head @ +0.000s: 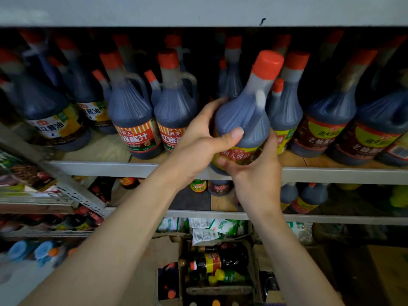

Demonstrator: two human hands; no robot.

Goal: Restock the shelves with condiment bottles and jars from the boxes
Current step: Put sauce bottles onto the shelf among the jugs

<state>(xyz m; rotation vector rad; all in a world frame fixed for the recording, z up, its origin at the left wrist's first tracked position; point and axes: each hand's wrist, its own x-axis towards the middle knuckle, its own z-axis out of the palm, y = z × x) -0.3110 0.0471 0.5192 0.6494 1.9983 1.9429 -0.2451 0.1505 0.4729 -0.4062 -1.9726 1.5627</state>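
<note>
Just above the front rim of the upper shelf (99,167), a large soy sauce bottle (245,107) is held in both hands, its base at the shelf edge and its body tilted so the neck leans to the right. It is a dark, nearly black bottle with a ribbed shoulder, a moulded loop handle on the near side of the neck, and a tall red cap (268,64). A yellow and red label wraps its lower part, half covered by the hands. The left hand (198,140) grips the body from the left, thumb laid across the near face and fingers (212,104) curled round the far side. The right hand (258,173) cups the base from below and the right, fingers curled under the label. Red-striped bottles (174,111) stand just left, a yellow-labelled bottle (284,107) just right. Down near the floor, a cardboard box (163,246) holds smaller bottles.
</note>
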